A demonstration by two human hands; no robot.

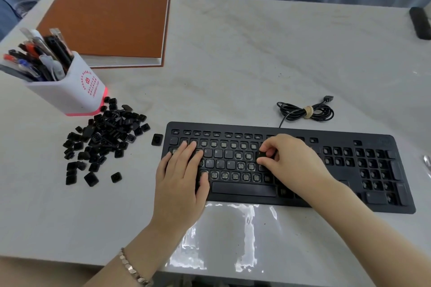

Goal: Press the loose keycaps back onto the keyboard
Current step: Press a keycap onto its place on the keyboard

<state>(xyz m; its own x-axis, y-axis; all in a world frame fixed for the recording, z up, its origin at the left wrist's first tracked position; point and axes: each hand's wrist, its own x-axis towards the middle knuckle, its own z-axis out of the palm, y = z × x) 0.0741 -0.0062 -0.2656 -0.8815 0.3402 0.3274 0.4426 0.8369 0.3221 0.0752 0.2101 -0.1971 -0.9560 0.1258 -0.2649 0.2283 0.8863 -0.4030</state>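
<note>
A black keyboard (pixel 377 200) lies in front of me, most of its key sockets bare and only a few letter keys and the space bar fitted. My left hand (pixel 180 182) rests flat on its left end with straight fingers. My right hand (pixel 289 161) sits over the middle rows, thumb and fingers pinching a black keycap (pixel 263 154) against a socket. A pile of loose black keycaps (pixel 105 137) lies on the table left of the keyboard, and one stray keycap (pixel 157 139) sits right beside the keyboard's left edge.
A white pen holder (pixel 72 91) full of pens stands behind the pile. A brown book (pixel 105 21) lies at the back left. The keyboard's coiled cable (pixel 305 112) rests behind it. A dark object (pixel 419 22) sits at the far right edge.
</note>
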